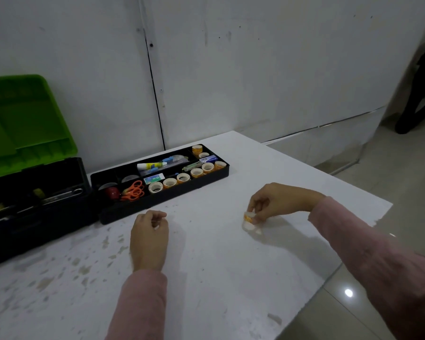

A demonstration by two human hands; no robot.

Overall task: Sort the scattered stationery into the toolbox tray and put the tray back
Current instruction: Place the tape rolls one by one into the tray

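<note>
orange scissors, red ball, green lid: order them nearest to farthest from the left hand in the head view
From the left hand:
1. Orange scissors, in the tray's front left part.
2. Red ball, just left of the scissors.
3. Green lid, upright at far left.

white wall [255, 69], white table [206, 278], glossy tiled floor [402, 173]

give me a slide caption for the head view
Right hand lifts a tape roll off the table; tray nearly full.

Single head view, looking forward-down, close over white table [206, 253] toward wall.
</note>
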